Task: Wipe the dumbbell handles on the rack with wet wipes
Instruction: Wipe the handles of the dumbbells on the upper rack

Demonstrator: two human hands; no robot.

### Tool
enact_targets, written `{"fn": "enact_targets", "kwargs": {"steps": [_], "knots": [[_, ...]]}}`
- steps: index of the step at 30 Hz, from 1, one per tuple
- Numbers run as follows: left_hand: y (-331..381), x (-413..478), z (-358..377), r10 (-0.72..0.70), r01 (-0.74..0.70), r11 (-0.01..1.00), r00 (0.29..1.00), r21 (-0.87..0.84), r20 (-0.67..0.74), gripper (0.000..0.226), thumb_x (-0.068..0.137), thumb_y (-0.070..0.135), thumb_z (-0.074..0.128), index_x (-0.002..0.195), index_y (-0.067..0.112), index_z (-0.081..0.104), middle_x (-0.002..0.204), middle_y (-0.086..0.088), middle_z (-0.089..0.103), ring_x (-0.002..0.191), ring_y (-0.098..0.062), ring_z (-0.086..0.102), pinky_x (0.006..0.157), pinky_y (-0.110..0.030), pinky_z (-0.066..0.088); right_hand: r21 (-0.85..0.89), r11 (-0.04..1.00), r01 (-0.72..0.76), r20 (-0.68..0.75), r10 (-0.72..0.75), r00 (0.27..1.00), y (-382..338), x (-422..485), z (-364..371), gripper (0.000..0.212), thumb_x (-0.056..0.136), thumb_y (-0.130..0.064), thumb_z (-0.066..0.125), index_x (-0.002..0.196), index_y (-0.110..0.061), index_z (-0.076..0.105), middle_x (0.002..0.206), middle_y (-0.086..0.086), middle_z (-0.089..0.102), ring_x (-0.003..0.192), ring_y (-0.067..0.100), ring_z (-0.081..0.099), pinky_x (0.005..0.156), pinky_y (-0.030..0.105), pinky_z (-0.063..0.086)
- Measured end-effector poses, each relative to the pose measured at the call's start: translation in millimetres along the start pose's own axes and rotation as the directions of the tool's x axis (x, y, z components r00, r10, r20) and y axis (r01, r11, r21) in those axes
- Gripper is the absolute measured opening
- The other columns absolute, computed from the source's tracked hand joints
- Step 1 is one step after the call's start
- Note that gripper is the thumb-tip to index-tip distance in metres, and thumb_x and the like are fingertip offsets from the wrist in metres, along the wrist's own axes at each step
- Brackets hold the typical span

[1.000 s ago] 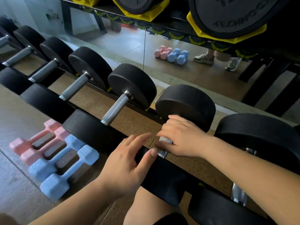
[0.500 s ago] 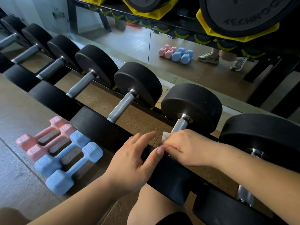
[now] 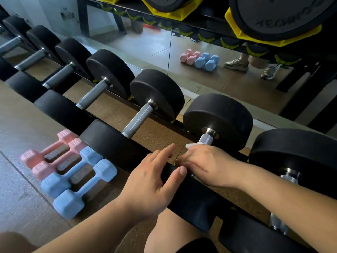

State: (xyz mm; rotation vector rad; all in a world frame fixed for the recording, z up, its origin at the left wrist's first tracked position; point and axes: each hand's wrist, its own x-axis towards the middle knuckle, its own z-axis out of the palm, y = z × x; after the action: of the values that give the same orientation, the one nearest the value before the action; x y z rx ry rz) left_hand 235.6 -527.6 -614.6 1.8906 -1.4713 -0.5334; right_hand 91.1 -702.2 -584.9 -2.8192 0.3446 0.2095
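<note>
Steel knurled handle (image 3: 207, 138) of the dumbbell (image 3: 218, 117) in work: it lies across the rack (image 3: 182, 126), second from the right in view, straight ahead of the person. Only the far end of the handle shows bare, next to the far head.

Right grip (image 3: 206, 165) is curled round the handle's near half, with the white wipe (image 3: 191, 145) pinched between palm and steel. A corner of the wipe sticks out at the knuckles. Left grip (image 3: 151, 179) lies spread on the near head (image 3: 191, 194), fingers straight, thumb over its edge, holding nothing.

Step in hand, as I read it: a stroke along this handle.

- Wrap the wipe fully round the bar, not just on top.
- Run the whole span, collar to collar; the bare far end needs a pass.
- Twist the wrist while sliding, since knurling traps grime in the grooves.
- Press down with the left grip so the dumbbell doesn't roll on the rack.
- Watch the loose wipe corner; it could bunch or slip out.

Neighbours: another handle (image 3: 137, 119) to the left and one (image 3: 290, 177) to the right, both bare; I can't tell whether they're clean. Small pink and blue dumbbells (image 3: 73, 172) sit on the floor (image 3: 21, 198) below left. Mirror (image 3: 155, 52) stands behind the rack.
</note>
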Motion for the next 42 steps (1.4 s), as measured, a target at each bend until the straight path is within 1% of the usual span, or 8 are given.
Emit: {"fn": "enact_targets", "kwargs": {"steps": [4,9,15,21,25,28,38,42], "knots": [[1.0,0.4,0.3,0.012,-0.012,1.000,1.000,0.001,-0.002,0.072,0.091,0.084,0.026,0.155,0.053,0.021,0.136,0.030,0.047,0.125,0.004,0.045,0.102,-0.027,0.045,0.266,0.939,-0.219,0.079,0.205,0.975,-3.7,-21.7,-23.0,0.037,0.107,-0.044,0.040,0.132,-0.034,0.067,0.126,-0.010,0.070,0.121,0.003,0.060,0.106,0.033,0.051],[2.8,0.4,1.3,0.012,-0.012,1.000,1.000,0.013,-0.017,0.070,0.091,0.084,0.023,0.154,0.054,0.025,0.132,0.031,0.048,0.124,0.003,0.046,0.101,-0.029,0.046,-0.152,0.987,-0.060,-0.504,-0.025,0.863,6.5,-12.6,-17.2,0.037,0.105,-0.029,0.046,0.131,-0.016,0.069,0.136,0.000,0.068,0.131,0.015,0.060,0.112,0.039,0.049],[0.5,-0.2,1.2,0.007,-0.007,1.000,1.000,-0.012,-0.004,0.067,0.091,0.084,0.026,0.152,0.057,0.023,0.137,0.033,0.046,0.126,0.009,0.042,0.101,-0.021,0.041,-0.061,0.997,-0.046,-0.165,0.036,0.986,13.6,0.6,15.6,0.060,0.104,-0.044,0.023,0.138,-0.019,0.066,0.143,-0.002,0.063,0.141,0.012,0.048,0.128,0.037,0.019],[1.2,-0.3,-0.1,-0.015,0.015,1.000,1.000,-0.006,0.016,0.077,0.087,0.089,0.023,0.155,0.053,0.020,0.137,0.029,0.047,0.126,0.004,0.044,0.102,-0.024,0.044,0.288,0.945,-0.153,0.029,0.151,0.988,-4.3,-32.3,-5.4,0.034,0.109,-0.039,0.042,0.126,-0.031,0.070,0.123,-0.016,0.068,0.122,0.001,0.058,0.107,0.033,0.050],[3.6,-0.5,0.7,-0.020,0.020,1.000,1.000,-0.008,0.013,0.078,0.087,0.088,0.021,0.155,0.052,0.022,0.136,0.029,0.048,0.124,0.004,0.044,0.103,-0.029,0.046,-0.098,0.994,-0.037,-0.458,-0.013,0.889,8.4,-31.0,-9.0,0.038,0.107,-0.031,0.044,0.131,-0.019,0.070,0.136,-0.004,0.068,0.133,0.011,0.058,0.111,0.040,0.050],[5.3,-1.7,0.9,-0.030,0.030,1.000,1.000,-0.007,0.002,0.078,0.086,0.088,0.021,0.155,0.051,0.024,0.138,0.028,0.048,0.127,0.003,0.044,0.105,-0.032,0.046,-0.302,0.952,-0.041,-0.432,-0.099,0.896,21.1,-14.9,5.8,0.044,0.107,-0.031,0.043,0.139,-0.009,0.064,0.147,0.007,0.059,0.143,0.019,0.048,0.123,0.042,0.034],[7.4,-1.8,0.0,-0.068,0.069,0.998,0.997,-0.015,0.033,0.082,0.082,0.091,0.019,0.155,0.054,0.020,0.142,0.028,0.046,0.128,0.001,0.043,0.107,-0.034,0.047,0.457,0.837,-0.301,0.171,0.249,0.953,-17.3,-34.3,-7.5,0.044,0.106,-0.054,0.038,0.136,-0.035,0.064,0.145,-0.009,0.057,0.135,-0.003,0.044,0.112,0.022,0.039],[8.8,-2.7,0.4,-0.065,0.065,0.998,0.998,-0.005,0.020,0.084,0.083,0.090,0.019,0.156,0.050,0.022,0.142,0.026,0.047,0.128,0.001,0.043,0.106,-0.034,0.046,0.470,0.869,-0.153,-0.233,0.289,0.928,-2.5,-27.9,-16.0,0.048,0.106,-0.053,0.035,0.138,-0.031,0.063,0.139,-0.012,0.063,0.131,-0.005,0.050,0.113,0.027,0.043]]}}
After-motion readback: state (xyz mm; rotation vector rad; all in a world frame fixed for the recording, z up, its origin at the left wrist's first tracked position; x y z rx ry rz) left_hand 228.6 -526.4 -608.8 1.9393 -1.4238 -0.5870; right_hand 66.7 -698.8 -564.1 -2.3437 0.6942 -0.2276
